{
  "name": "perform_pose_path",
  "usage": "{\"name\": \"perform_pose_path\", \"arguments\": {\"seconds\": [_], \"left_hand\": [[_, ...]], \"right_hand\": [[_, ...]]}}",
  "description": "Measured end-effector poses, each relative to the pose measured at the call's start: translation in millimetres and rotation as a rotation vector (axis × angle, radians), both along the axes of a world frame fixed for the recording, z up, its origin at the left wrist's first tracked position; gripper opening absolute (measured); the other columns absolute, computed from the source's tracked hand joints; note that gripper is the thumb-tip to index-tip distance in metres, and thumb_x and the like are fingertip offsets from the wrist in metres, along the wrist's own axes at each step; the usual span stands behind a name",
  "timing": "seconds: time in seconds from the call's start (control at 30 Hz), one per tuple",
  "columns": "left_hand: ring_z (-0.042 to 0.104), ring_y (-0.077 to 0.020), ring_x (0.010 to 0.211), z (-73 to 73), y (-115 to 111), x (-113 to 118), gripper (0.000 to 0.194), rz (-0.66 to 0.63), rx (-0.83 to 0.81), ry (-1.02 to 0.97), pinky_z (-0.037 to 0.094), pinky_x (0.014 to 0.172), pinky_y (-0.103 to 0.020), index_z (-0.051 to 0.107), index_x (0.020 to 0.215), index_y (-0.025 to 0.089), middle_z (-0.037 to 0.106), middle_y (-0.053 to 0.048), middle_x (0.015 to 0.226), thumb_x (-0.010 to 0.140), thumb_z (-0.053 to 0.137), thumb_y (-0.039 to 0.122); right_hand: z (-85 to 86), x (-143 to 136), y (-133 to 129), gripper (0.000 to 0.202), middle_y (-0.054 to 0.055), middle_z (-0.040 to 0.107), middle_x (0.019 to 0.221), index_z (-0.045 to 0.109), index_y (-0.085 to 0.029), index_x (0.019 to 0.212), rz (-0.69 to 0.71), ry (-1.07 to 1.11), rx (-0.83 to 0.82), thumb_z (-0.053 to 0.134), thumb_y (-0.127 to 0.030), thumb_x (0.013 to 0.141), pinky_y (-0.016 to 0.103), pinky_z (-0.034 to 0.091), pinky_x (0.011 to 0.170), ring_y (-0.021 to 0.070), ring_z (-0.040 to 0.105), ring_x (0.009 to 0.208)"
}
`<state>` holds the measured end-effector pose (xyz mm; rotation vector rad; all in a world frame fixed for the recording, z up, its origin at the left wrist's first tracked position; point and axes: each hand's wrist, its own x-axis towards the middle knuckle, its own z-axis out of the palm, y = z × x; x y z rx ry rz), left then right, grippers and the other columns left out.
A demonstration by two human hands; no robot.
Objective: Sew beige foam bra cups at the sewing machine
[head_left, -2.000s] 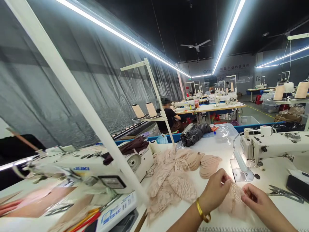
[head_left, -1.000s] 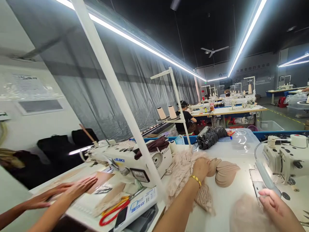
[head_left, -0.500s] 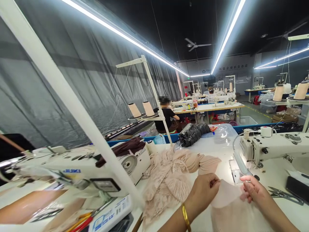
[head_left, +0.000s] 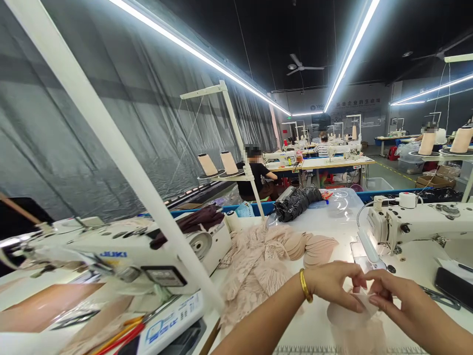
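Note:
Sheer pale pink fabric (head_left: 354, 315) hangs over the white table, held at its upper edge by both hands. My left hand (head_left: 338, 286), with a gold bracelet at the wrist, pinches it between thumb and fingers. Close beside it, fingertips nearly touching, my right hand (head_left: 395, 296) pinches the same fabric. Left of the hands lies a heap of beige lace and mesh (head_left: 258, 266), with a fanned stack of beige cut pieces (head_left: 320, 250) at its right. The sewing machine (head_left: 424, 222) stands beyond my right hand.
Dark scissors (head_left: 441, 298) and a black object (head_left: 454, 288) lie at the right. Another machine (head_left: 121, 261) and a slanting white post (head_left: 111, 143) are at the left. A black plastic bundle (head_left: 299, 203) sits behind the heap. A person in black (head_left: 254, 177) sits farther back.
My left hand has moved right and my right hand slightly left, so they now meet at the fabric's upper edge. The fabric between them is gathered closer. The view has shifted slightly.

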<state>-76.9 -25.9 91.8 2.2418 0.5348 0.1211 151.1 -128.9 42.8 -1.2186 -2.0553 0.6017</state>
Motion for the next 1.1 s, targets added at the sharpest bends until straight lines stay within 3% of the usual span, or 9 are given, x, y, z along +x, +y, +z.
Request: {"name": "perform_pose_path", "arguments": {"seconds": [0.13, 0.23, 0.33, 0.47, 0.57, 0.63, 0.73, 0.93, 1.1], "left_hand": [[0.056, -0.0184, 0.081, 11.8, -3, -7, 0.029, 0.061, 0.069, -0.163, 0.045, 0.087, -0.033, 0.059, 0.078, 0.024, 0.058, 0.005, 0.073, 0.079, 0.08, 0.043], [0.053, -0.0176, 0.074, 23.0, -12, -15, 0.032, 0.239, 0.368, -0.302, 0.046, 0.087, -0.034, 0.049, 0.069, 0.023, 0.052, 0.004, 0.064, 0.084, 0.075, 0.034], [0.051, -0.0165, 0.066, 19.8, -19, -25, 0.029, 0.306, 0.747, -0.32, 0.046, 0.078, -0.033, 0.045, 0.069, 0.024, 0.054, 0.002, 0.063, 0.091, 0.063, 0.025], [0.054, -0.0171, 0.065, -15.2, -25, -33, 0.022, 0.137, 1.145, -0.054, 0.043, 0.072, -0.035, 0.056, 0.082, 0.023, 0.065, 0.0, 0.074, 0.103, 0.051, 0.018], [0.06, -0.0193, 0.073, -45.9, -29, -26, 0.03, 0.023, 1.149, 0.092, 0.042, 0.065, -0.035, 0.06, 0.09, 0.022, 0.068, 0.0, 0.082, 0.099, 0.071, 0.048], [0.062, -0.0193, 0.078, -58.4, -27, -13, 0.029, -0.076, 1.12, 0.111, 0.045, 0.068, -0.034, 0.06, 0.092, 0.02, 0.069, 0.0, 0.086, 0.096, 0.076, 0.045], [0.062, -0.0194, 0.075, -65.3, -16, 12, 0.008, -0.117, 1.077, 0.197, 0.046, 0.067, -0.036, 0.063, 0.092, 0.018, 0.068, -0.002, 0.086, 0.093, 0.07, 0.019], [0.055, -0.0217, 0.061, -83.7, 2, 39, 0.024, -0.001, 0.942, 0.256, 0.029, 0.049, -0.036, 0.057, 0.068, 0.021, 0.057, -0.004, 0.065, 0.083, 0.074, 0.027], [0.057, -0.0239, 0.073, -102.7, -6, 34, 0.021, 0.102, 1.094, 0.078, 0.038, 0.062, -0.04, 0.056, 0.073, 0.021, 0.059, -0.006, 0.077, 0.087, 0.071, 0.027]], "right_hand": [[22.7, 6, 5, 0.025, -0.002, 0.079, 0.093, 0.058, -0.032, 0.132, -0.053, -0.108, 0.35, 0.054, -0.026, 0.108, 0.027, 0.056, 0.068, 0.0174, 0.075, 0.077], [34.2, 1, 8, 0.031, 0.004, 0.081, 0.096, 0.059, -0.026, 0.132, -0.065, -0.165, 0.75, 0.054, -0.013, 0.104, 0.031, 0.056, 0.07, 0.0192, 0.075, 0.077], [25.7, -4, 13, 0.043, 0.007, 0.082, 0.098, 0.058, -0.023, 0.14, -0.068, -0.17, 0.924, 0.052, -0.006, 0.101, 0.034, 0.054, 0.072, 0.0202, 0.073, 0.076], [-20.4, -2, 28, 0.045, 0.006, 0.083, 0.112, 0.057, -0.028, 0.144, 0.017, -0.161, 0.804, 0.051, -0.008, 0.104, 0.033, 0.054, 0.08, 0.0202, 0.075, 0.088], [-53.7, 6, 41, 0.025, -0.001, 0.081, 0.099, 0.07, -0.031, 0.118, 0.074, -0.238, 0.589, 0.05, -0.02, 0.109, 0.027, 0.053, 0.073, 0.0169, 0.073, 0.08], [-66.0, 13, 50, 0.025, -0.004, 0.078, 0.087, 0.072, -0.03, 0.101, 0.1, -0.279, 0.496, 0.049, -0.026, 0.111, 0.024, 0.051, 0.067, 0.015, 0.07, 0.073], [-72.9, 25, 63, 0.03, -0.003, 0.076, 0.085, 0.071, -0.028, 0.094, 0.149, -0.31, 0.45, 0.047, -0.028, 0.112, 0.025, 0.05, 0.068, 0.0153, 0.068, 0.074], [-73.2, 43, 66, 0.031, 0.005, 0.078, 0.119, 0.068, -0.026, 0.115, 0.201, -0.35, 0.456, 0.043, -0.008, 0.107, 0.032, 0.05, 0.083, 0.0212, 0.068, 0.098], [-64.1, 46, 53, 0.033, 0.002, 0.067, 0.095, 0.067, -0.027, 0.107, 0.156, -0.468, 0.34, 0.044, -0.005, 0.102, 0.031, 0.045, 0.072, 0.02, 0.06, 0.084]]}}
